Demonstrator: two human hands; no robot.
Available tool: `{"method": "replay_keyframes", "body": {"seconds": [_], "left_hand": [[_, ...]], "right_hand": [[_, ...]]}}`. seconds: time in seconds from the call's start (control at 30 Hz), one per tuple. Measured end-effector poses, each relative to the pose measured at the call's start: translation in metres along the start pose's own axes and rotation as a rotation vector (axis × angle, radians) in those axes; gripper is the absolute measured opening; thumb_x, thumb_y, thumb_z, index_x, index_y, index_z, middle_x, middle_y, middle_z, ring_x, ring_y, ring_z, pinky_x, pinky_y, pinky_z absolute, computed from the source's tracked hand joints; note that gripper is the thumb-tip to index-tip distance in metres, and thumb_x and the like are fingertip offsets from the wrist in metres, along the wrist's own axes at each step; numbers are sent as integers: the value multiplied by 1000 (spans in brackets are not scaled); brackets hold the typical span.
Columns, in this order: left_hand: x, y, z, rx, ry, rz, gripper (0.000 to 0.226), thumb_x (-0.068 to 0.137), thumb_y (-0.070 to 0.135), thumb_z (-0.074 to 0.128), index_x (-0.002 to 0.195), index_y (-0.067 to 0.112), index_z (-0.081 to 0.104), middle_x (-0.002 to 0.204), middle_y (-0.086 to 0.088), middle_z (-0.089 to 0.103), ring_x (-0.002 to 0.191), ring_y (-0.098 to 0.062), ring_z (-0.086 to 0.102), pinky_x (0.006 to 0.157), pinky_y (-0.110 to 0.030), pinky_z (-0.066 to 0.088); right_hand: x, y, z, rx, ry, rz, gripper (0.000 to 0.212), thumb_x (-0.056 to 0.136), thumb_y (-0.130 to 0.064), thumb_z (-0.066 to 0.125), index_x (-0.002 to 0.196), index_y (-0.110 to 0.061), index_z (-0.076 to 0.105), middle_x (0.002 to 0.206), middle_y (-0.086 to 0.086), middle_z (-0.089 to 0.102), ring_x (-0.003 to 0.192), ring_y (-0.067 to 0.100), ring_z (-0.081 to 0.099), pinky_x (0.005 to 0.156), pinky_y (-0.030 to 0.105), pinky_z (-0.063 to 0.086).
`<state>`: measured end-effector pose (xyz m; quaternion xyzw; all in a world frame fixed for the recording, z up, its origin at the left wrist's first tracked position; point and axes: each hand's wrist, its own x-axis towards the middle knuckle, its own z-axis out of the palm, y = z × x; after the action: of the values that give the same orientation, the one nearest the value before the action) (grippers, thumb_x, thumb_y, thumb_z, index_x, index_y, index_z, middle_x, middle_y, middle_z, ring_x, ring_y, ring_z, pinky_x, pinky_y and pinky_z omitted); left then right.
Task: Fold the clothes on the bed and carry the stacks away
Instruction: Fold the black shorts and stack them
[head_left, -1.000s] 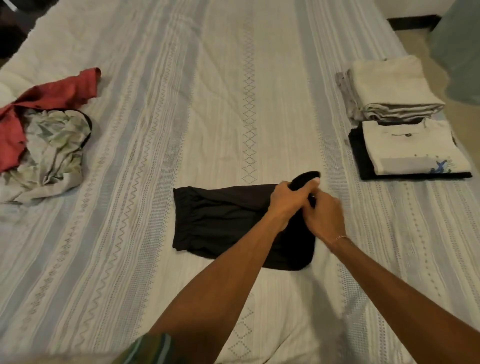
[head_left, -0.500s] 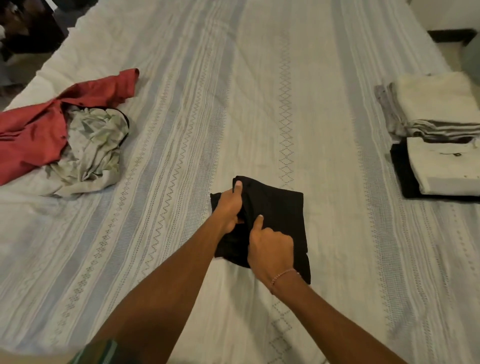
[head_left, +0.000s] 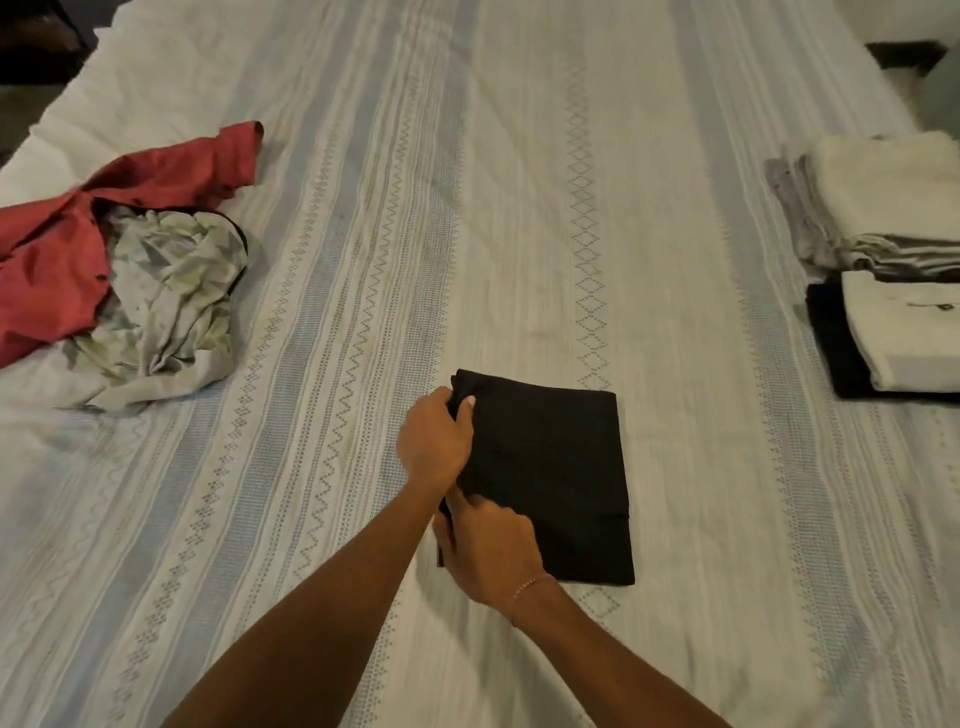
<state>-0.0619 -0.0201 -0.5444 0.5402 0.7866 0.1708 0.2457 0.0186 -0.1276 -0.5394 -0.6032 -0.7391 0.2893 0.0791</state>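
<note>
The folded black fabric garment (head_left: 550, 478) lies as a flat rectangle on the pale striped bedspread of the bed (head_left: 363, 260), a little right of centre and near the person. In the head view, the only one, the left hand (head_left: 434, 441) curls over the garment's far-left corner, thumb on top, pinching the stacked layers. The right hand (head_left: 491, 545) holds the near-left edge, fingers tucked round it, so both grips are closed on cloth along the same side.

The garment looks light, soft and limp; I judge it will sag and come unfolded if lifted by one edge only. A better hold would be from underneath with flat palms, or by pinching all layers at two opposite sides.

Well apart on the right sit the stacks of folded pale and dark clothes (head_left: 883, 291), where it likely belongs. On the far left lie a crumpled red shirt (head_left: 78, 234) and a rumpled leaf-printed cloth (head_left: 166, 291), not yet folded.
</note>
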Motion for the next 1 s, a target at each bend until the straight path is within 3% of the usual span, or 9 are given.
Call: {"method": "replay_keyframes", "body": {"seconds": [0.1,0.2,0.27,0.33,0.47,0.6,0.73,0.87,1.0], "left_hand": [[-7,-2,9,99,29,-169,55,99,55,48,129,9,48,126,-16,56,115,-33,55,93,-49,49],[-12,-2,16,28,-93,-365,87,92,72,44,142,1,37,141,-21,49,128,-38,50,105,-54,43],[-16,-5,22,3,-151,-379,97,87,80,40,143,2,39,140,-18,52,126,-37,53,106,-53,44],[-21,-5,27,-16,-189,-383,97,88,82,36,141,1,43,134,-18,57,120,-35,57,104,-50,47],[-27,-11,23,-35,-180,-282,85,92,77,31,128,3,54,119,-14,64,106,-31,64,97,-48,52],[-29,-19,4,-303,-262,-174,85,86,79,44,141,15,49,135,-7,60,125,-29,57,110,-47,43],[-31,0,-11,-501,-337,-229,63,97,61,47,144,18,46,134,2,56,124,-23,55,108,-44,45],[-30,47,-18,-551,-386,-240,66,98,63,44,150,21,40,143,-2,52,129,-28,53,110,-49,45],[-29,118,-19,-583,-397,-171,58,99,60,42,141,21,46,132,-1,57,117,-23,58,105,-45,48]], "right_hand": [[-2,25,-11,95,202,-9,25,103,-45,47,105,-28,65,93,-6,64,80,9,58,75,32,51],[1,71,-28,42,512,357,33,97,-42,60,124,-24,60,117,0,60,106,17,56,90,37,51],[3,104,-49,229,497,717,57,92,-49,65,137,-16,50,130,7,56,118,26,54,97,42,48],[9,128,-68,449,367,907,65,89,-58,66,132,-11,52,118,7,63,108,25,60,91,39,49],[17,143,-83,698,118,774,43,91,-55,67,90,-12,65,87,1,68,81,17,63,71,28,48],[8,142,-85,746,101,606,35,97,-49,60,116,-21,64,107,-8,67,95,9,62,86,28,49],[-7,137,-105,796,155,506,24,101,-49,50,116,-29,53,106,-21,58,97,1,57,87,24,44],[-15,151,-136,773,294,487,31,101,-49,50,109,-19,57,107,-7,65,100,10,63,84,27,52],[-18,178,-189,745,381,483,34,102,-49,49,118,-19,56,113,-6,63,102,11,62,87,28,53]]}}
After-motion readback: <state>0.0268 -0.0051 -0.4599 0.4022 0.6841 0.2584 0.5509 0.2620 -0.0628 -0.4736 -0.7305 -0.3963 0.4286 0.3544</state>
